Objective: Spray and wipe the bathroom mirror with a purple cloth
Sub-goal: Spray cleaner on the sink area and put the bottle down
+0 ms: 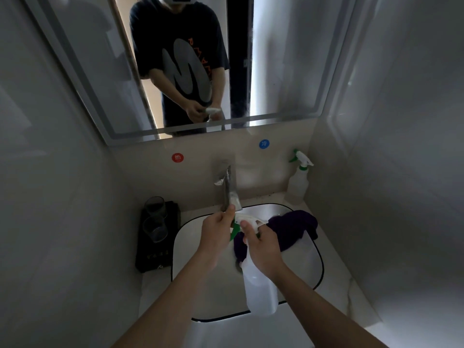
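A clear spray bottle (259, 287) with a white head and green trigger is held over the sink. My right hand (263, 247) grips its neck. My left hand (217, 233) pinches the nozzle end of the spray head. The purple cloth (291, 228) lies crumpled over the sink's far right rim, behind the bottle. The mirror (281, 59) hangs on the wall above and reflects a person holding the bottle.
The white sink (190, 237) has a chrome tap (229, 189) at its back. A second spray bottle (298, 180) stands in the back right corner. A black tray (153, 254) with two glasses sits left of the sink. Walls close in on both sides.
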{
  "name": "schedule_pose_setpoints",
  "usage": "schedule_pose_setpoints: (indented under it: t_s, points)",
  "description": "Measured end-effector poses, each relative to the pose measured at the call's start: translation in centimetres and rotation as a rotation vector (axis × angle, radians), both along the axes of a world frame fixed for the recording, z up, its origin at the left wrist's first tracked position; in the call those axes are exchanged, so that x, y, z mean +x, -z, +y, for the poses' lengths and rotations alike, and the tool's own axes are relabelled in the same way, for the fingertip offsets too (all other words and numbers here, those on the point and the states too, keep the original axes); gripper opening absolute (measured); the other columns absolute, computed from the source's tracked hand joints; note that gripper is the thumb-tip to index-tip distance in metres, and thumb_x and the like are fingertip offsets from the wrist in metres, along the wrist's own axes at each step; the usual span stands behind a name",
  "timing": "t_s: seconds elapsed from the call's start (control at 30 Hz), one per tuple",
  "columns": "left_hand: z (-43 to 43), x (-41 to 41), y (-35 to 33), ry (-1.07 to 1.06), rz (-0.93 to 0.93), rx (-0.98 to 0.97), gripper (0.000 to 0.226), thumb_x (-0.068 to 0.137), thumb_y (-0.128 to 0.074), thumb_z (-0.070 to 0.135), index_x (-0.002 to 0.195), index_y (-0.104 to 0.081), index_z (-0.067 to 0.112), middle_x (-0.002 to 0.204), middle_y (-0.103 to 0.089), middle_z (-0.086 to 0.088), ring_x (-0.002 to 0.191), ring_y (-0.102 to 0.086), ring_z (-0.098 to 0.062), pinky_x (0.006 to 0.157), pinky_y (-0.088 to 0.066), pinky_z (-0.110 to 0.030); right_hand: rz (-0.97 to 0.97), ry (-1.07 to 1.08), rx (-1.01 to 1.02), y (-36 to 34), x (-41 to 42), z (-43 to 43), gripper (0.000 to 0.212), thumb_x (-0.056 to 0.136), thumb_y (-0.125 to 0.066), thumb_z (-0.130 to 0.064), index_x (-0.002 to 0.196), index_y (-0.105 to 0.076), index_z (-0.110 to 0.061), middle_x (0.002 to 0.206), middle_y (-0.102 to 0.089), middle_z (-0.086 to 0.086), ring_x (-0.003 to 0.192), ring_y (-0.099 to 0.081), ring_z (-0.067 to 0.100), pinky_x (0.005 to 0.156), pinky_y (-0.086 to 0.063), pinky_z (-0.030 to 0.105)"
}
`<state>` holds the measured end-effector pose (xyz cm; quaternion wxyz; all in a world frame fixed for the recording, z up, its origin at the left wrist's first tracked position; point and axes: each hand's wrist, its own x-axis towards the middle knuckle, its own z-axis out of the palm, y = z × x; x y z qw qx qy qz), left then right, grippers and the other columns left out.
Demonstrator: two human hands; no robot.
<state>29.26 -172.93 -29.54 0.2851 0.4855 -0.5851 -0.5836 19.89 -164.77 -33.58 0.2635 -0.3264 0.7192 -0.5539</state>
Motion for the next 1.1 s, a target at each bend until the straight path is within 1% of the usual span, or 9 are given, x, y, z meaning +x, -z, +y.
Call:
schedule_pose_setpoints:
  t_s: [0.13, 0.23, 0.37, 0.47, 0.57, 0.7, 0.9, 1.03, 1.1]
  points:
    - [-0.2, 0.6, 0.5, 0.042, 0.024, -0.007, 0.043, 0.1, -0.058, 0.041, 0.083, -0.072, 0.005, 0.07, -0.065, 0.0, 0.068, -0.059, -0.014, 0.072, -0.049, -0.036, 0.01, 0.016, -0.003, 0.0, 0.2, 0.2, 0.034, 0.099, -0.06, -0.037, 0.066, -0.06, -0.027, 0.053, -0.06, -0.014, 0.053, -0.055, 0.001, 0.059, -0.041, 0.02]
    - [0.1, 0.8, 0.3, 0.063, 0.056, 0.002, 0.03, 0.101, -0.059, 0.032, 0.09, -0.074, 0.009, 0.068, -0.063, 0.005, 0.067, -0.056, -0.012, 0.074, -0.051, -0.036, -0.003, 0.001, -0.01, -0.1, 0.2, 0.4, 0.034, 0.099, -0.059, -0.037, 0.067, -0.061, -0.027, 0.053, -0.06, -0.014, 0.053, -0.055, 0.002, 0.058, -0.041, 0.022]
    - [-0.5, 1.8, -0.2, 0.15, 0.068, -0.022, 0.015, 0.099, -0.063, 0.02, 0.093, -0.077, 0.017, 0.088, -0.073, -0.01, 0.082, -0.062, -0.015, 0.088, -0.054, -0.036, 0.006, -0.009, -0.014, -0.3, 0.1, 0.4, 0.041, 0.099, -0.058, -0.038, 0.061, -0.059, -0.024, 0.052, -0.059, -0.009, 0.053, -0.055, 0.006, 0.058, -0.043, 0.025]
    - [-1.0, 2.4, -0.8, 0.213, 0.047, -0.094, 0.017, 0.095, -0.068, 0.012, 0.088, -0.077, 0.024, 0.081, -0.073, 0.004, 0.074, -0.065, -0.001, 0.087, -0.053, -0.028, 0.012, -0.009, -0.034, -0.1, 0.1, 0.5, 0.045, 0.1, -0.057, -0.037, 0.059, -0.059, -0.02, 0.054, -0.059, -0.006, 0.055, -0.057, 0.01, 0.06, -0.046, 0.027]
    - [-1.3, 2.6, -1.2, 0.253, -0.032, -0.259, 0.014, 0.092, -0.071, 0.006, 0.095, -0.079, 0.018, 0.08, -0.074, 0.007, 0.068, -0.066, 0.006, 0.082, -0.051, -0.023, -0.041, 0.004, -0.062, 0.0, 0.2, 0.4, 0.047, 0.101, -0.057, -0.036, 0.057, -0.058, -0.019, 0.052, -0.058, -0.006, 0.055, -0.057, 0.012, 0.061, -0.046, 0.031]
    - [-0.9, 3.2, -1.6, 0.275, -0.193, -0.56, 0.019, 0.09, -0.074, 0.013, 0.109, -0.08, 0.011, 0.097, -0.076, 0.006, 0.088, -0.069, -0.008, 0.084, -0.051, -0.016, -0.103, -0.006, -0.101, -0.1, 0.4, 0.5, 0.047, 0.101, -0.058, -0.034, 0.056, -0.058, -0.019, 0.051, -0.057, -0.005, 0.056, -0.056, 0.016, 0.064, -0.046, 0.035]
    - [0.1, 4.1, -2.9, 0.377, -0.274, -0.958, 0.022, 0.089, -0.069, 0.016, 0.104, -0.08, 0.005, 0.088, -0.077, -0.009, 0.079, -0.071, -0.028, 0.075, -0.058, -0.041, -0.208, -0.027, -0.147, -0.9, 0.8, 1.2, 0.046, 0.099, -0.06, -0.029, 0.053, -0.062, -0.022, 0.051, -0.059, -0.001, 0.055, -0.056, 0.021, 0.067, -0.046, 0.041]
    - [3.7, 5.7, -3.3, 0.402, -0.273, -1.15, 0.034, 0.092, -0.057, 0.031, 0.099, -0.08, 0.008, 0.086, -0.077, -0.006, 0.081, -0.068, -0.02, 0.076, -0.052, -0.034, -0.238, -0.069, -0.226, -2.4, 1.5, 5.2, 0.046, 0.096, -0.063, -0.022, 0.05, -0.064, -0.027, 0.049, -0.056, -0.007, 0.05, -0.053, 0.015, 0.059, -0.043, 0.034]
    - [5.1, 5.6, -3.4, 0.435, -0.275, -1.276, 0.031, 0.094, -0.057, 0.029, 0.098, -0.08, 0.008, 0.083, -0.075, -0.007, 0.08, -0.065, -0.022, 0.075, -0.05, -0.034, -0.261, -0.068, -0.237, -2.8, 1.3, 7.7, 0.043, 0.098, -0.062, -0.019, 0.055, -0.065, -0.023, 0.053, -0.058, 0.001, 0.051, -0.054, 0.022, 0.054, -0.044, 0.033]
